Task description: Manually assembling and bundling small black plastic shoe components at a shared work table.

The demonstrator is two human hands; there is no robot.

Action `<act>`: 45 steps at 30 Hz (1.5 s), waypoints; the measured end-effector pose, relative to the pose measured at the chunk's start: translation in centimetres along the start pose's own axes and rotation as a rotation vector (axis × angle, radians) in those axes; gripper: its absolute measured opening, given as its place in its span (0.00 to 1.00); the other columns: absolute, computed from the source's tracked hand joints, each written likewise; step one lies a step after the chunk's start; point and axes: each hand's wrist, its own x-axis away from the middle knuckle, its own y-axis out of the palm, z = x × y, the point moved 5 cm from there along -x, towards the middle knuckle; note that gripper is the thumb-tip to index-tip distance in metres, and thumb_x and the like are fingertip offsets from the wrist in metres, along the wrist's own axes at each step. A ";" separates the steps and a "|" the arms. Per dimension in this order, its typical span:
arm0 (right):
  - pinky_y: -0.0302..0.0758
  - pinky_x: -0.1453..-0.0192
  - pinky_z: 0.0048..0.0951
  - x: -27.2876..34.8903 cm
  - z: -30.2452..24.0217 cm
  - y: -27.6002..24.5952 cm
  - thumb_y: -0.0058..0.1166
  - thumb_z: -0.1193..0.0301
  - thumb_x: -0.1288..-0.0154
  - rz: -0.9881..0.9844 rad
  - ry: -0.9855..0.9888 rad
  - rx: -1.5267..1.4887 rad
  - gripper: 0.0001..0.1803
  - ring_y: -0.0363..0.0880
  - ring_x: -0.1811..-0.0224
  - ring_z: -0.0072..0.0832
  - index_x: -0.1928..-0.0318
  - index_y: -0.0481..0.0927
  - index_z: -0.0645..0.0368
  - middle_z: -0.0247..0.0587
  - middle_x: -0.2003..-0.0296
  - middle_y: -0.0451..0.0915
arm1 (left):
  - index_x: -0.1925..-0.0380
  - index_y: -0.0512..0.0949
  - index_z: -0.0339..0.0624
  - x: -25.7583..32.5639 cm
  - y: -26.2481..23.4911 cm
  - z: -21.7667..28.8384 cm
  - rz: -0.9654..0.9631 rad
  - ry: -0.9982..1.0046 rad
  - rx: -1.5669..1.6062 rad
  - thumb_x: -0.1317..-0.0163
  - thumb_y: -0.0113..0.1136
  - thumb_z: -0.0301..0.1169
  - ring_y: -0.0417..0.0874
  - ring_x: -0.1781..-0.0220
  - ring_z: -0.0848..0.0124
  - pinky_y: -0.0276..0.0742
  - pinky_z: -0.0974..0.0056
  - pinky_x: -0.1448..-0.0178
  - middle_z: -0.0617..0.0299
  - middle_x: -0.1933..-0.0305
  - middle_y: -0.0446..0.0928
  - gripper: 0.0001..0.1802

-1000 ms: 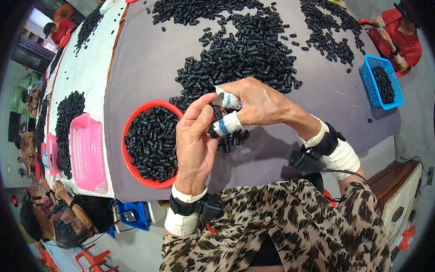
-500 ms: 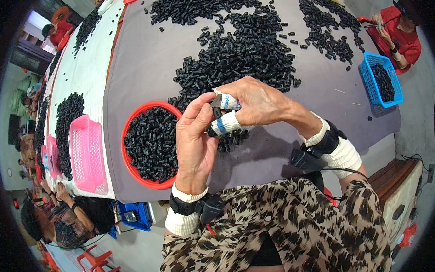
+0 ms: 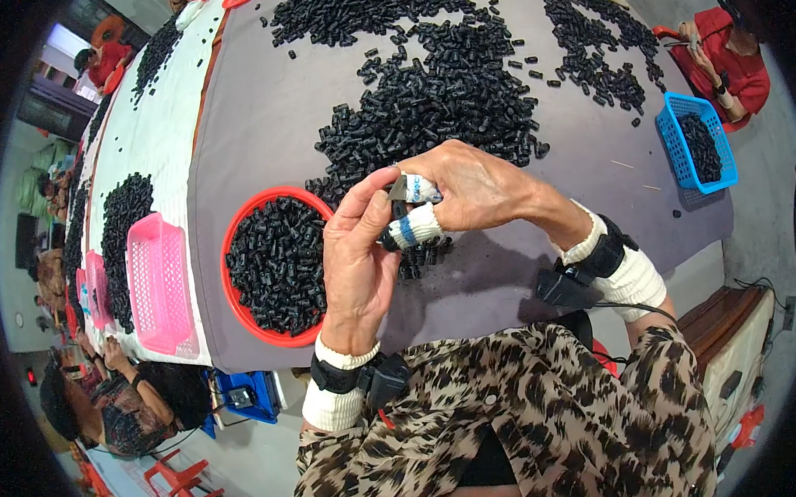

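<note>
Above a grey-covered table (image 3: 262,122), just in from its near edge, a person's left hand (image 3: 359,263) pinches a small black piece (image 3: 397,209), partly hidden, between thumb and fingers. The right hand (image 3: 484,191), thumb and finger wrapped in white, curls around what looks like a grey blade (image 3: 398,188). Toward the near-left corner, a red basin (image 3: 278,192) brims with similar pieces; a blue basket (image 3: 674,147) sits by the right edge.

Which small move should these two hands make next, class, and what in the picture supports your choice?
Probably a short, careful stroke by the right hand with the grey blade-like tool along the small black piece, while the left hand steadies it. The black piece sits between the hands, and the grey edge lies close to it; whether they touch is hard to tell.
</note>
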 end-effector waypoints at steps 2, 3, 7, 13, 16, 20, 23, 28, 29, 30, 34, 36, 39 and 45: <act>0.68 0.72 0.37 0.1 0.2 0.0 0.58 0.58 0.53 0.004 0.002 -0.001 0.20 0.73 0.79 0.38 0.74 0.75 0.66 0.48 0.80 0.76 | 0.53 0.71 0.32 0.0 0.2 -0.1 0.009 -0.027 0.009 0.38 0.52 0.27 0.79 0.58 0.70 0.77 0.67 0.52 0.56 0.58 0.76 0.15; 0.68 0.72 0.37 0.1 0.2 0.1 0.58 0.58 0.53 0.006 0.003 -0.002 0.20 0.73 0.80 0.38 0.74 0.75 0.66 0.48 0.80 0.76 | 0.53 0.71 0.32 0.0 0.2 -0.1 0.009 -0.028 0.009 0.38 0.52 0.27 0.79 0.58 0.70 0.77 0.67 0.52 0.56 0.58 0.76 0.15; 0.68 0.73 0.36 0.1 0.0 0.0 0.58 0.58 0.53 0.000 0.010 -0.001 0.20 0.73 0.80 0.37 0.73 0.75 0.66 0.48 0.80 0.76 | 0.53 0.71 0.32 0.0 -0.1 -0.1 -0.001 -0.017 -0.014 0.38 0.51 0.28 0.78 0.57 0.70 0.76 0.67 0.52 0.56 0.58 0.76 0.15; 0.69 0.73 0.36 0.1 0.1 0.1 0.58 0.58 0.52 0.035 -0.033 0.134 0.21 0.74 0.79 0.38 0.73 0.75 0.67 0.49 0.80 0.76 | 0.54 0.71 0.32 -0.1 -0.2 -0.2 0.009 -0.019 0.008 0.38 0.52 0.28 0.78 0.57 0.69 0.76 0.66 0.52 0.56 0.58 0.75 0.14; 0.69 0.72 0.36 0.1 -0.2 -0.1 0.58 0.58 0.53 0.016 0.018 0.004 0.20 0.74 0.79 0.38 0.74 0.75 0.67 0.49 0.80 0.76 | 0.54 0.70 0.33 -0.1 0.0 -0.1 0.010 -0.041 0.095 0.38 0.52 0.28 0.78 0.58 0.68 0.77 0.65 0.52 0.56 0.58 0.75 0.14; 0.68 0.71 0.36 0.2 -0.2 -0.4 0.60 0.57 0.55 0.071 -0.027 -0.008 0.21 0.74 0.78 0.38 0.74 0.75 0.67 0.48 0.79 0.76 | 0.54 0.69 0.34 0.0 0.0 -0.2 -0.016 -0.083 0.195 0.37 0.50 0.28 0.79 0.58 0.67 0.77 0.64 0.52 0.55 0.59 0.75 0.14; 0.68 0.71 0.36 0.0 0.1 -0.1 0.61 0.56 0.56 0.065 -0.014 -0.003 0.22 0.74 0.79 0.37 0.74 0.76 0.66 0.48 0.79 0.76 | 0.53 0.69 0.34 -0.1 -0.3 -0.4 -0.040 -0.077 0.211 0.37 0.49 0.28 0.79 0.58 0.66 0.77 0.63 0.51 0.54 0.58 0.75 0.14; 0.68 0.72 0.37 0.0 0.1 -0.1 0.61 0.55 0.56 0.050 0.002 0.030 0.23 0.74 0.79 0.38 0.75 0.75 0.66 0.48 0.80 0.76 | 0.53 0.69 0.33 -0.1 -0.4 -0.4 -0.054 -0.077 0.199 0.37 0.48 0.27 0.79 0.57 0.66 0.77 0.62 0.51 0.53 0.58 0.75 0.14; 0.68 0.72 0.38 -0.1 0.2 0.0 0.60 0.55 0.56 0.050 -0.005 0.042 0.23 0.74 0.79 0.39 0.76 0.75 0.66 0.48 0.81 0.76 | 0.53 0.69 0.33 -0.1 -0.3 -0.3 -0.051 -0.074 0.190 0.37 0.49 0.27 0.79 0.56 0.66 0.77 0.62 0.51 0.53 0.58 0.75 0.14; 0.68 0.73 0.38 0.0 0.2 0.0 0.59 0.55 0.55 0.051 -0.011 0.056 0.22 0.74 0.80 0.40 0.76 0.75 0.66 0.48 0.81 0.76 | 0.53 0.69 0.33 -0.1 -0.2 -0.3 -0.052 -0.075 0.191 0.37 0.49 0.27 0.79 0.56 0.66 0.77 0.62 0.51 0.53 0.58 0.75 0.14; 0.68 0.73 0.38 0.0 0.2 0.0 0.58 0.55 0.54 0.042 0.004 0.055 0.23 0.74 0.80 0.41 0.76 0.74 0.67 0.50 0.81 0.76 | 0.53 0.69 0.33 -0.1 -0.2 -0.4 -0.030 -0.057 0.146 0.38 0.50 0.27 0.79 0.56 0.66 0.77 0.63 0.50 0.54 0.58 0.75 0.14; 0.68 0.73 0.38 0.0 0.2 0.1 0.58 0.54 0.54 0.032 -0.004 0.059 0.23 0.74 0.80 0.42 0.76 0.74 0.67 0.51 0.81 0.75 | 0.53 0.69 0.33 -0.1 -0.2 -0.4 -0.026 -0.051 0.122 0.38 0.50 0.27 0.79 0.56 0.66 0.77 0.63 0.50 0.54 0.57 0.75 0.14; 0.69 0.73 0.38 0.0 0.6 0.2 0.57 0.55 0.53 0.056 -0.025 0.079 0.23 0.74 0.80 0.43 0.74 0.74 0.68 0.52 0.81 0.75 | 0.53 0.69 0.33 -0.1 -0.1 -0.4 -0.024 -0.036 0.094 0.38 0.51 0.28 0.78 0.56 0.67 0.77 0.64 0.50 0.55 0.58 0.75 0.14; 0.69 0.73 0.33 0.1 0.3 -0.1 0.61 0.58 0.55 0.090 -0.027 -0.055 0.20 0.74 0.79 0.33 0.74 0.76 0.65 0.44 0.81 0.76 | 0.53 0.70 0.34 -0.1 -0.2 -0.3 -0.019 -0.063 0.227 0.38 0.50 0.27 0.78 0.56 0.67 0.76 0.63 0.49 0.55 0.57 0.75 0.13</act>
